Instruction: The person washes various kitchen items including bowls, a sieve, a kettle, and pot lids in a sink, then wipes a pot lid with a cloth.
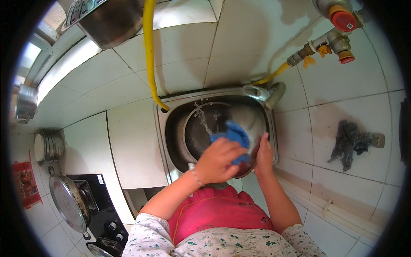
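A stainless steel sink (176,125) lies below me, with a large round metal vessel (247,112) tilted inside it. My left hand (220,160), a beaded bracelet at its wrist, presses a blue cloth (237,136) against the vessel's inner side; both are blurred. My right hand (265,154) grips the vessel's right rim, its thumb up and its fingers partly hidden behind the wall. Water or suds show as a whitish streak at the left inside the basin.
A faucet (275,94) stands at the sink's back right corner. One yellow hose (149,54) enters the sink's back left corner. White counter (138,144) adjoins at left, beyond it a black gas stove (106,199) with a lidded pan (69,202). Tiled wall (289,135) bounds the right.
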A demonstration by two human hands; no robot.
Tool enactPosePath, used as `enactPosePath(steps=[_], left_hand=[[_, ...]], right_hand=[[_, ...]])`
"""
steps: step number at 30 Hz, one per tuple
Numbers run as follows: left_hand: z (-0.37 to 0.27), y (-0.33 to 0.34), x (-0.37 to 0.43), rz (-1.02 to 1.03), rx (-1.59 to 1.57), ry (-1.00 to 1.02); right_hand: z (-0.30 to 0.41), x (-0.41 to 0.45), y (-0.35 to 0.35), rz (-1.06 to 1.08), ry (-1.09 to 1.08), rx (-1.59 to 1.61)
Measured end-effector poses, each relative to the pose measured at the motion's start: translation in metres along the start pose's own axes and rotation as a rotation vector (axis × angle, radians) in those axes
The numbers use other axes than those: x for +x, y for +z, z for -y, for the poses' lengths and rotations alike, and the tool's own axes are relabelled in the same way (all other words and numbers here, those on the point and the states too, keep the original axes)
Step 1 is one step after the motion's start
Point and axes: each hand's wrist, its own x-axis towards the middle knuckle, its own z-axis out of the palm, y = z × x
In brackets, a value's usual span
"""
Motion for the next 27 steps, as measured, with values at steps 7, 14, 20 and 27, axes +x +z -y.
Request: enactPosePath(steps=[7,14,20,27], left_hand=[[0.033,0.039,0.06,0.034,0.368,0.227],[0.185,0.025,0.087,0.133,-0.24,-0.358],[0.185,0.046,-0.015,-0.124,-0.972,-1.113],[0.125,0.101,-0.083,-0.736,-0.826,-1.014]], right_hand=[[0.008,-0.005,0.012,0.097,-0.173,-0.002],[0.017,-0.025,0.008,0.123,-0.175,-0.171],[0.027,-0.035,-0.005,0.031,-0.006,0.281],[0.013,-0.006,-0.028,0.024,0.147,0.709]])
